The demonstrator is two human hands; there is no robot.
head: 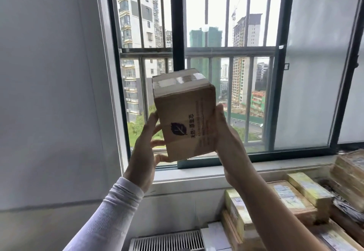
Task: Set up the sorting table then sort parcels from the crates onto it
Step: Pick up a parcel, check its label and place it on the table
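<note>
Both hands hold one cardboard box point(185, 113) up at head height, in front of the barred window point(197, 54). The box is tilted, its taped top face leaning away toward the glass. The side facing the camera shows a dark leaf logo and printed text running sideways.

Left hand point(145, 152) is on the box's left side and lower left corner. Its fingers point(157, 143) are curled onto the side face, thumb up along the left edge. A white sleeve point(110, 211) covers that arm to the wrist.

Right hand point(226, 138) clamps the right side, palm against the box, thumb lying up the right edge; the rest of its fingers are hidden behind the box. That forearm is bare.

The box touches nothing but the two hands; it is well above the window sill point(197, 174).

Lower right: stacked parcels point(295, 201), brown and yellow-wrapped, with labels on them, piled below the sill. Whether they sit in a crate cannot be told. A white slatted grille point(167, 241) is at the bottom edge, left of the parcels. Grey wall point(49, 93) on the left, frosted pane point(315, 73) on the right.
</note>
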